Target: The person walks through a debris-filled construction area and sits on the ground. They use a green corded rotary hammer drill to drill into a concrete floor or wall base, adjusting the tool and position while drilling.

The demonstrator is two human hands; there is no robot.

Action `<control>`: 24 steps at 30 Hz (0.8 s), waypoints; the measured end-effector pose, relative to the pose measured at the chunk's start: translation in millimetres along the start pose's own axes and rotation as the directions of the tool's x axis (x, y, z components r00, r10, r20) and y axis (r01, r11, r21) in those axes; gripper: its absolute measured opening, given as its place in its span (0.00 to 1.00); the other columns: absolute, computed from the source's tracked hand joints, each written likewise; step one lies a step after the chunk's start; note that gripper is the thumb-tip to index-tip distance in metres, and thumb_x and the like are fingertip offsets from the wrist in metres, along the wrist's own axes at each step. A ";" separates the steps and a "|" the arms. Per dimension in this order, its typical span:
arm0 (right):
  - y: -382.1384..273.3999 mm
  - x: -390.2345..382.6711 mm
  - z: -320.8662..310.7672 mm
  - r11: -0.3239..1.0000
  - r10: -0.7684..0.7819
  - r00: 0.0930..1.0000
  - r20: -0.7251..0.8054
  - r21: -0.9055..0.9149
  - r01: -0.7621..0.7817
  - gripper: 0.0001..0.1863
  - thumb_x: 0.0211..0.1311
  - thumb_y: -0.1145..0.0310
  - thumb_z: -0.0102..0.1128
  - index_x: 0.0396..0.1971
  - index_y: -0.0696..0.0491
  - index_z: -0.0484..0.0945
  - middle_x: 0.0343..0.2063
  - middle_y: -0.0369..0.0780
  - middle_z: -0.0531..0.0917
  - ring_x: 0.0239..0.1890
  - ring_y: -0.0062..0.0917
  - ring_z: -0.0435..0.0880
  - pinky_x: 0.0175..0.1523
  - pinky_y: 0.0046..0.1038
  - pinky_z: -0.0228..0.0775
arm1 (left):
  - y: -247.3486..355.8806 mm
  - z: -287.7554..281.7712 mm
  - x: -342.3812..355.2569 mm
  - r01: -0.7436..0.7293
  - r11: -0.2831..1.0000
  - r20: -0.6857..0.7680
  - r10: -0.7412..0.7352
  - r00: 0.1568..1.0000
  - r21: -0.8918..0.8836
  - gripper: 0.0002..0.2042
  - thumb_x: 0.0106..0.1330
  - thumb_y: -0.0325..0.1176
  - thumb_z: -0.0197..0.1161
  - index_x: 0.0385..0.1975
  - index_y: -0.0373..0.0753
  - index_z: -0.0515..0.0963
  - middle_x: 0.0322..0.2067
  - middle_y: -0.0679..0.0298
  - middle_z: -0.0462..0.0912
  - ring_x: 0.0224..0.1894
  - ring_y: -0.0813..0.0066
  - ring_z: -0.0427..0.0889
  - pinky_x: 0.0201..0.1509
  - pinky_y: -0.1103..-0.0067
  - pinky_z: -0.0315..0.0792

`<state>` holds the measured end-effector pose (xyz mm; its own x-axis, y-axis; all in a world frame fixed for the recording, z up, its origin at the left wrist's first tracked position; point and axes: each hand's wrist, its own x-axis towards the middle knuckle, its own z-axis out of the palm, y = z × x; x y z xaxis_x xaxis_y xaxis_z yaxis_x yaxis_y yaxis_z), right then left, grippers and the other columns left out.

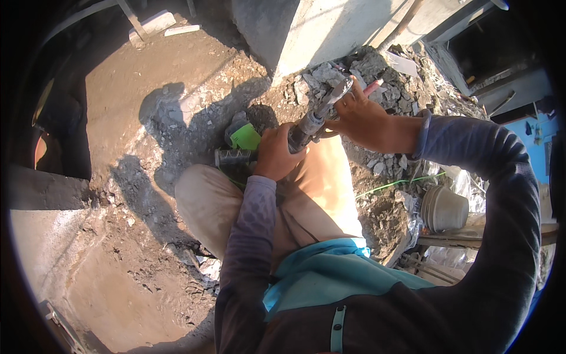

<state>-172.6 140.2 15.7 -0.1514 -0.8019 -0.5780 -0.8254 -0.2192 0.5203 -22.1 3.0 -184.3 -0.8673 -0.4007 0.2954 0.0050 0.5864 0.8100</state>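
A power hammer drill with a green and black body [245, 138] lies between my bent knees, its grey metal nose pointing up and to the right. My left hand [275, 154] is wrapped around the tool just behind its chuck [309, 125]. A metal chisel bit [336, 96] with a broad flat tip sticks out of the chuck. My right hand [368, 122] has its fingers closed on the bit near the tip. Part of the tool's body is hidden behind my left hand and thigh.
Broken concrete rubble [321, 79] lies around the base of a concrete pillar [309, 38]. Stacked pale buckets [446, 209] stand at the right, beside a wooden plank [466, 239]. A thin green cord [401, 185] crosses the dirt. Packed earth [118, 112] stretches out at the left.
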 end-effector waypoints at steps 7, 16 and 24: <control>-4.3 8.8 -2.4 0.966 -0.065 0.995 -0.072 -0.253 0.045 0.29 0.69 0.65 0.66 0.70 0.39 0.76 0.63 0.39 0.79 0.73 0.39 0.74 0.85 0.63 0.36 | 0.9 -8.2 -2.0 0.000 1.000 -0.008 0.000 1.000 0.001 0.33 0.56 0.41 0.81 0.61 0.37 0.76 0.52 0.48 0.84 0.56 0.43 0.79 0.62 0.56 0.73; -5.1 4.6 -21.7 0.980 -0.045 0.998 -0.036 -0.195 0.037 0.22 0.69 0.67 0.67 0.62 0.43 0.82 0.64 0.37 0.81 0.76 0.38 0.71 0.87 0.60 0.37 | -0.3 -9.1 -4.1 -0.002 1.000 -0.003 0.002 1.000 -0.004 0.34 0.57 0.42 0.81 0.61 0.36 0.76 0.53 0.49 0.84 0.58 0.44 0.80 0.64 0.57 0.73; -7.7 0.0 -18.1 0.970 -0.036 0.997 -0.070 -0.243 0.018 0.23 0.68 0.68 0.67 0.62 0.41 0.82 0.66 0.37 0.78 0.75 0.38 0.71 0.86 0.59 0.45 | 1.4 -11.9 -5.2 -0.031 0.998 -0.015 0.030 0.999 -0.063 0.33 0.58 0.40 0.80 0.62 0.34 0.75 0.55 0.48 0.83 0.60 0.45 0.81 0.65 0.58 0.74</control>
<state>-156.4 131.9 23.0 -0.0829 -0.8304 -0.5510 -0.6713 -0.3621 0.6467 -11.6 -2.5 -178.8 -0.8594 -0.3929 0.3273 0.0636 0.5529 0.8308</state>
